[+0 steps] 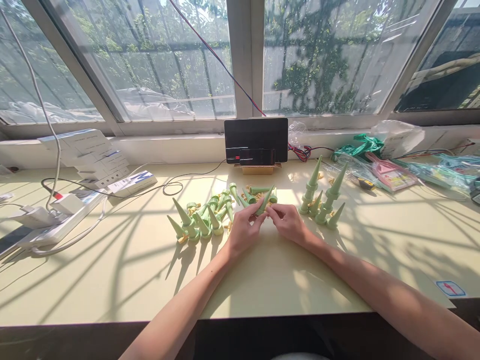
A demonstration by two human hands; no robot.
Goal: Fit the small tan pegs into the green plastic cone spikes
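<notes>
The bench (262,285) is striped by hard shadows, with a green cone cluster (204,227) spread on the left and stacked green cones (312,182) stood on the right. Between them, a single green cone (265,201), tilted tip up, is gripped by the left hand (244,225); the fingertips of the right hand (288,220) are pinched beside its base — whether a small part is held there cannot be told. The cone is probably best braced firmly by its sides, the base left exposed — and any pressure applied straight, without twisting.
</notes>
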